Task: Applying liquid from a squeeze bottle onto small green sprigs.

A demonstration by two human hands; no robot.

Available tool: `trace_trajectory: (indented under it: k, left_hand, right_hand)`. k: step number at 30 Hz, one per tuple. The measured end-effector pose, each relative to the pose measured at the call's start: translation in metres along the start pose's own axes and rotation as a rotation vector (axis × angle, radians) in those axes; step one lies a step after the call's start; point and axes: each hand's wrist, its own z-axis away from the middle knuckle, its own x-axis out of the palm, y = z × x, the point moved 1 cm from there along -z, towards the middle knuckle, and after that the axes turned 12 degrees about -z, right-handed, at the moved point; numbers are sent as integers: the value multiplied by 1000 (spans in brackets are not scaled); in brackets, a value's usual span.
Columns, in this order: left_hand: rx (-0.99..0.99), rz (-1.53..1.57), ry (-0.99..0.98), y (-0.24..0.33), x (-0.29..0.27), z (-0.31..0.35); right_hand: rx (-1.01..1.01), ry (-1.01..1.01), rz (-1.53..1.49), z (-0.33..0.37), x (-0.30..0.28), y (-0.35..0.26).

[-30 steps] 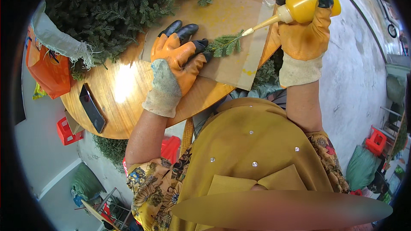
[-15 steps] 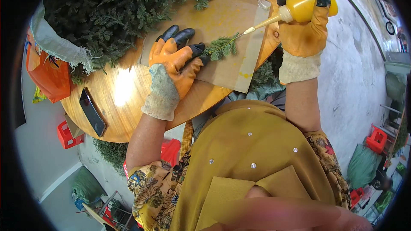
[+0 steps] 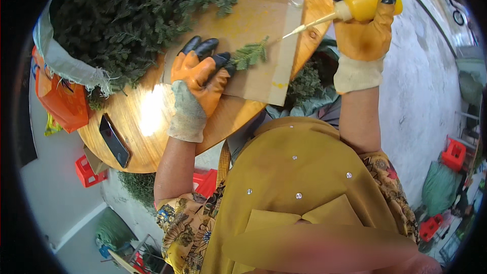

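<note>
My left hand (image 3: 202, 71), in an orange glove with black fingertips, pinches a small green fir sprig (image 3: 249, 55) over a cardboard sheet (image 3: 253, 83). The sprig's cut end points right. In my right hand (image 3: 364, 38), gloved the same way, lies a yellow squeeze bottle (image 3: 369, 2), tilted on its side. Its long pale nozzle (image 3: 307, 27) reaches left and down, the tip a short gap away from the sprig's end. Yellow smears mark the cardboard.
A big heap of fir sprigs (image 3: 116, 25) in a white woven sack (image 3: 66, 56) covers the table's far left. A phone (image 3: 114, 141) lies on the wooden table (image 3: 147, 155) beside an orange bag (image 3: 63, 99). More greenery (image 3: 304, 83) sits below the table's right edge.
The nozzle tip has come away from the sprig's end, leaving a gap. The left hand with the sprig sits slightly further left in view, and the bottle slightly further right.
</note>
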Motion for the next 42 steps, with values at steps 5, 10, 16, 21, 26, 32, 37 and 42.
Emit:
trace_trajectory:
  k: [5, 10, 16, 21, 26, 32, 37, 42]
  left_hand:
    - [25, 77, 93, 12, -5, 0]
    - [332, -36, 118, 62, -10, -35]
    - [272, -58, -68, 93, 24, -45]
    - [170, 28, 85, 64, 9, -43]
    - [-3, -505, 234, -12, -17, -55]
    - [138, -615, 149, 0, -4, -82]
    - [13, -582, -31, -9, 31, -95]
    - [217, -349, 89, 0, -3, -67]
  right_hand:
    - [-81, -108, -98, 1, 5, -28]
    - [-192, -86, -60, 8, -6, -76]
    - [-73, -242, -191, 8, -56, -126]
    - [-264, 107, -48, 24, -37, -117]
    - [-316, 174, 20, 19, -35, -101]
    - [-343, 208, 75, 14, -33, -85]
    - [-361, 248, 131, 15, -27, -80]
    - [-372, 263, 188, 17, -29, -81]
